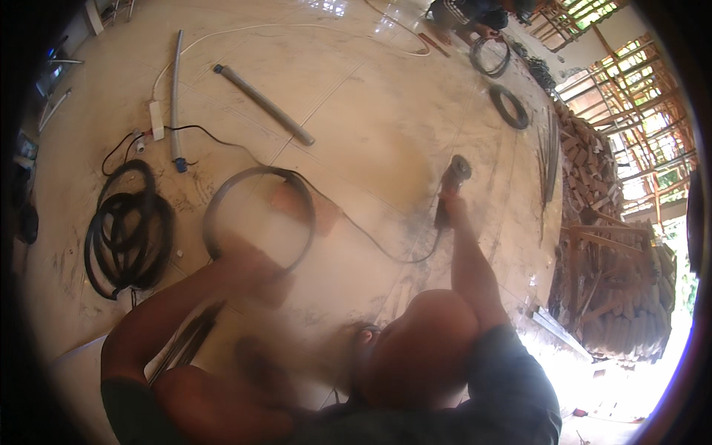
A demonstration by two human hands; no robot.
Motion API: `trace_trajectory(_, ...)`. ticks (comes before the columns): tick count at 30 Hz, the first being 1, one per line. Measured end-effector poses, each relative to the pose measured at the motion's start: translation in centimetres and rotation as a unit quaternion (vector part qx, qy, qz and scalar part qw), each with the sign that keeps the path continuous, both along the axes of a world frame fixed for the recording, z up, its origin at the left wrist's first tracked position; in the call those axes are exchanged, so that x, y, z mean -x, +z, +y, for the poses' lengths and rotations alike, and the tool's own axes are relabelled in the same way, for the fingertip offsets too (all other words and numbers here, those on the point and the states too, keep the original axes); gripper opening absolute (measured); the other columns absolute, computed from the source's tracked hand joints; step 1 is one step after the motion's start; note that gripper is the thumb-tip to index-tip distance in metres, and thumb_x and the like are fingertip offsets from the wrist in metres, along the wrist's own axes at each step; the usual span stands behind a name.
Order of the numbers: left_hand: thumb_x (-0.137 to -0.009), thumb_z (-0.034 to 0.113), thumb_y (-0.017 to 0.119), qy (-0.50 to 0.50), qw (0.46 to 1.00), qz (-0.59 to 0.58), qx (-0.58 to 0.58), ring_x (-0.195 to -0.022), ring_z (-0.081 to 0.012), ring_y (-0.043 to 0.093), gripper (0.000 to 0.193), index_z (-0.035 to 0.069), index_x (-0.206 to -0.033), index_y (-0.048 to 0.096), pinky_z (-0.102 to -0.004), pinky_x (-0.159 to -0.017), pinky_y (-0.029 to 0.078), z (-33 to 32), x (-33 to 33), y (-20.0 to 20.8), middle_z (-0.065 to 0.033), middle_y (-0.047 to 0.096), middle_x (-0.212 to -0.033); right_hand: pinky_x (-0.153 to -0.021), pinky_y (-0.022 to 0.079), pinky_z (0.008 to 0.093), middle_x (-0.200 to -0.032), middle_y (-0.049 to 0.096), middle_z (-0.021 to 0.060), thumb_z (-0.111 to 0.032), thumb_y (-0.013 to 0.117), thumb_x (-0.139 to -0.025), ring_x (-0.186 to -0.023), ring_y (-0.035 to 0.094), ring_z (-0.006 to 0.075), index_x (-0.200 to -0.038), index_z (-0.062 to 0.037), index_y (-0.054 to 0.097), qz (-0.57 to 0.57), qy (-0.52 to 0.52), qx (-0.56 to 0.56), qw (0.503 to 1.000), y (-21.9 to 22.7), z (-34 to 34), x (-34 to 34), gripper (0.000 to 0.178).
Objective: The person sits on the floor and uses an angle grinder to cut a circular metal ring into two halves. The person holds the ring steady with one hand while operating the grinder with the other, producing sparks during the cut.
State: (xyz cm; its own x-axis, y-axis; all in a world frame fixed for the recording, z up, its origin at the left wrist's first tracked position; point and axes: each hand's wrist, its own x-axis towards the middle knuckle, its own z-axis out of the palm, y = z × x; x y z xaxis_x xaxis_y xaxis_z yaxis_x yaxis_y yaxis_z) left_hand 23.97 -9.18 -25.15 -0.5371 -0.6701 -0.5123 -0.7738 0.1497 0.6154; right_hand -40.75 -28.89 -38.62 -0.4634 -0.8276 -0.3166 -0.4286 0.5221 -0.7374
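Observation:
My right hand (452, 210) is closed around the body of an angle grinder (457, 172), its disc end pointing away from me. A dark cord (363, 231) runs from the grinder's rear across the floor to the left. On the left, a thin black hoop (207, 211) passes through my left hand (256, 271), which seems closed on its near side; motion blurs the fingers. A flat reddish-brown piece (323, 215) lies on the floor, partly seen through the hoop. My bent knees are close below both hands.
Coiled black tubing (130, 237) lies at left, near a white power strip (156, 120). Two grey pipes (267, 105) (176, 96) rest farther off. Another person (475, 18) handles a black coil (490, 57) at the far right. Stacked firewood (589, 152) lines the right side.

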Motion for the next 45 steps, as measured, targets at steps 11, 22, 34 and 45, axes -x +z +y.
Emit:
trace_trajectory(11, -0.105, 0.045, 0.062, 0.161, 0.922, 0.351, -0.026, -0.127, -0.0196, 0.059, 0.056, 0.000, -0.139, 0.060, -0.0348, -0.106, 0.047, -4.5, 9.0, 8.8, -0.0121, 0.064, -0.134, -0.079, 0.056, 0.0430, -0.099, 0.072, 0.0204, -0.045, 0.088, -0.072, -0.091, 0.072, 0.0322, -0.109, 0.0038, 0.063, 0.143, 0.243, 0.145, 0.949, 24.2, -0.3, -21.1, 0.066)
trace_trajectory(22, -0.094, 0.072, 0.058, 0.335, 0.774, 0.505, -0.182, -0.142, -0.0228, 0.044, 0.088, 0.005, -0.149, 0.040, -0.0410, -0.117, 0.036, -1.9, 13.0, 12.2, -0.0094, 0.051, -0.142, -0.084, 0.057, 0.0462, -0.106, 0.073, 0.0221, -0.039, 0.089, -0.073, -0.097, 0.073, 0.0391, -0.127, -0.0005, 0.055, 0.102, 0.416, 0.147, 0.892, 29.7, 8.8, -37.1, 0.075)
trace_trajectory(34, -0.101, 0.050, 0.064, 0.376, 0.739, 0.550, -0.102, -0.127, -0.0178, 0.056, 0.057, 0.017, -0.143, 0.045, -0.0419, -0.104, 0.050, -3.2, 11.4, 10.8, -0.0023, 0.055, -0.137, -0.100, 0.051, 0.0462, -0.127, 0.059, 0.0225, -0.025, 0.082, -0.080, -0.119, 0.060, 0.0396, -0.137, -0.0014, 0.051, -0.013, 0.449, 0.290, 0.845, 27.6, 13.7, -38.0, 0.069)
trace_trajectory(45, -0.096, 0.016, 0.068, 0.279, 0.761, 0.583, -0.051, -0.129, -0.0226, 0.055, 0.057, 0.007, -0.147, 0.044, -0.0407, -0.107, 0.046, -2.7, 4.6, 10.8, -0.0108, 0.055, -0.140, -0.105, 0.047, 0.0401, -0.134, 0.059, 0.0155, -0.053, 0.057, -0.104, -0.124, 0.057, 0.0266, -0.151, -0.0031, 0.045, -0.361, 0.444, 0.072, 0.817, 30.4, 13.2, -38.2, 0.070)
